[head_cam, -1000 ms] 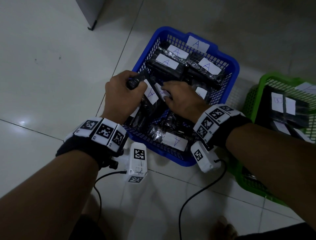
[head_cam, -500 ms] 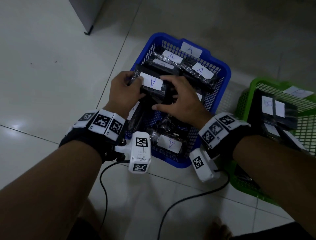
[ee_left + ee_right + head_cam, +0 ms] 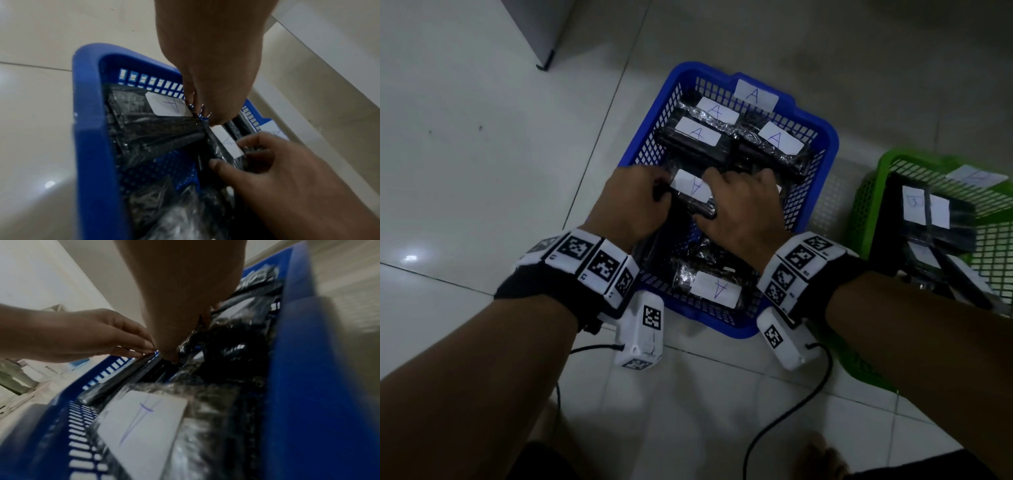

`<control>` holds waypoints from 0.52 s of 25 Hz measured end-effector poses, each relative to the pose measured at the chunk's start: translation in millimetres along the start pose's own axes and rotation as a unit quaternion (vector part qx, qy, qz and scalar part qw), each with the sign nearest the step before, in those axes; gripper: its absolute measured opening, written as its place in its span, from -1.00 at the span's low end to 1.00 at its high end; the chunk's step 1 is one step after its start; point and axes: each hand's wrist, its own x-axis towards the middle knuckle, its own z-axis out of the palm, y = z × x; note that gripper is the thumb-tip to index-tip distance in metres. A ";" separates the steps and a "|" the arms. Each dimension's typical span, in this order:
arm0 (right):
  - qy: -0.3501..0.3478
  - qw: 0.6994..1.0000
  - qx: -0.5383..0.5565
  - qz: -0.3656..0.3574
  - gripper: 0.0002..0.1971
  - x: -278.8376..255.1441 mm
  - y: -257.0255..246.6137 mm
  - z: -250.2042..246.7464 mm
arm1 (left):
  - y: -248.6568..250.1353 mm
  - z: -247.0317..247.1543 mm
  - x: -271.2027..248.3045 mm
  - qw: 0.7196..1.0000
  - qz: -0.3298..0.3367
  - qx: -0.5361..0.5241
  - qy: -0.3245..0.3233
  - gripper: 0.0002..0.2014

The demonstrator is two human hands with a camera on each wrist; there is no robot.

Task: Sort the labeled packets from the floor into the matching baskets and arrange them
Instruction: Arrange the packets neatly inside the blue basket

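Note:
A blue basket (image 3: 822,137) tagged "A" holds several black plastic-wrapped packets with white "A" labels. Both hands hold one such packet (image 3: 691,192) label-up over the basket's middle. My left hand (image 3: 635,202) pinches its left end, seen in the left wrist view as fingertips (image 3: 197,112) on crinkled plastic. My right hand (image 3: 743,205) grips its right side, thumb (image 3: 216,164) below and fingers above the label (image 3: 226,141). Another "A" packet (image 3: 139,423) lies at the near end, and others (image 3: 698,133) lie at the far end.
A green basket (image 3: 873,192) with labeled black packets stands right of the blue one. A grey cabinet corner (image 3: 544,51) meets the tiled floor at the top left. Cables (image 3: 784,414) trail on the floor near my knees.
The packet went from on edge in my left hand to label-up between both hands. It now sits slightly nearer me, in the basket's middle.

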 end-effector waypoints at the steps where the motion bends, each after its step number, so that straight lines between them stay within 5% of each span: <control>1: -0.004 1.000 -0.007 -0.004 -0.43 4.1 -2.9 1.9 | -1.7 1.9 -2.9 0.999 0.016 0.015 -0.023 -0.80; 7: 0.014 0.997 0.072 -0.030 -0.54 13.6 -5.1 11.8 | -8.2 7.7 -14.8 0.998 0.039 0.032 -0.041 -0.75; 10: -0.053 0.992 0.113 -0.032 -0.52 22.4 -7.1 4.0 | -10.0 7.3 -14.7 0.998 0.028 0.023 -0.048 -0.71; 13: -0.119 0.989 0.045 -0.075 -0.41 29.1 -8.0 -2.4 | -10.1 6.0 -15.2 0.998 0.026 0.019 -0.051 -0.71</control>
